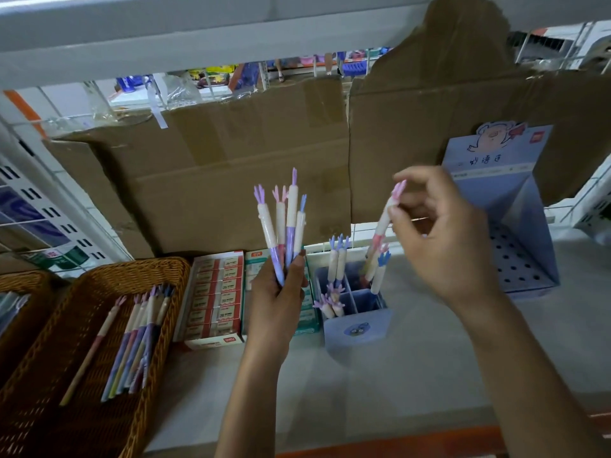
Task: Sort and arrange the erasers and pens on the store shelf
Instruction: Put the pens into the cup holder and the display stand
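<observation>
- Reaching up from the bottom edge, the left hand (276, 302) stands with its wrist straight. Its fingers and thumb are curled tight round the lower ends of a bunch of four pens (287, 223).
- The bunch stands nearly upright, long axes vertical and fanned a little, with the frilled tips up.
- The right hand (446, 246) is raised higher, wrist bent and palm turned left. Thumb and forefinger pinch a single pen (383, 223) just under its pink frilled tip, and the other fingers are loosely curled.
- This pen slants, tip up and to the right, with its lower end down-left over the blue pen holder (357, 328). Blur hides whether it is inside.
- More holder pens (337, 259) stand tips-up in the holder's compartments on the shelf (396, 375).
- To the left, a wicker basket (132, 262) holds basket pens (139, 342) lying flat, tips pointing away.
- Between basket and holder sit a red eraser box (215, 292) and a green eraser box (305, 317).
- Farther back right stands a blue display stand (515, 206), with cardboard (231, 180) behind everything.
</observation>
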### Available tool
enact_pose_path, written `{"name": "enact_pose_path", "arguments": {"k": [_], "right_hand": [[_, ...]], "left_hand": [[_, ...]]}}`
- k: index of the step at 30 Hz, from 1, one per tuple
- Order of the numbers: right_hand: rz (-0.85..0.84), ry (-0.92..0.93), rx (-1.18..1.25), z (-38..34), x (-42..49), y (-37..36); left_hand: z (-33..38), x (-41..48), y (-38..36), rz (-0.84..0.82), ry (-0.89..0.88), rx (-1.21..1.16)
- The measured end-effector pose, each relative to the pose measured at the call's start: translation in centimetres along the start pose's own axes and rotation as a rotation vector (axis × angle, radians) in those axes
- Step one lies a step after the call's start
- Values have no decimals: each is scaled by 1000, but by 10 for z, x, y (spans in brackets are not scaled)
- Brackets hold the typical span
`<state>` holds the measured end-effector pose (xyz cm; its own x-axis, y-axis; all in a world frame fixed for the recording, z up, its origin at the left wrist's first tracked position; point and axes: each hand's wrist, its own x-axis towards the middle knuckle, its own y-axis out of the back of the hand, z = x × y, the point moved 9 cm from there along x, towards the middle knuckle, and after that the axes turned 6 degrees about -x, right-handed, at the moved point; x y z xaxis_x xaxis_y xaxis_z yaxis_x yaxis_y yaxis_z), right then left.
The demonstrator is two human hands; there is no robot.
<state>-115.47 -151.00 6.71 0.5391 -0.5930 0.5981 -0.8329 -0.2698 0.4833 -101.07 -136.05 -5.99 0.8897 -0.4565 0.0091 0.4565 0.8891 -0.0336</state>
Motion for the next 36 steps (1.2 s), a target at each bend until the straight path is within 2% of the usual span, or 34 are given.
{"name": "enact_pose_path", "arguments": {"k": [7, 10, 15, 22, 25, 29, 36], "right_hand": [[-361, 18, -433, 22, -4, -54], [-423, -5, -501, 26, -1, -58], [-269, -129, -259, 10, 9, -31], [-351, -174, 165, -8, 6, -46], [-230, -198, 388, -8, 12, -27], [-9, -167, 408, 0, 21, 19], [-14, -130, 214, 0, 15, 19]], "left_hand": [[4, -4, -3, -30, -6, -59], [5, -6, -3, -50, 5, -50], [11, -6, -2, -91, -26, -27], [22, -9, -10, -159, -63, -74], [21, -7, -6, -133, -69, -73], [16, -4, 4, -29, -49, -98], [7, -4, 4, 3, -22, -124]]}}
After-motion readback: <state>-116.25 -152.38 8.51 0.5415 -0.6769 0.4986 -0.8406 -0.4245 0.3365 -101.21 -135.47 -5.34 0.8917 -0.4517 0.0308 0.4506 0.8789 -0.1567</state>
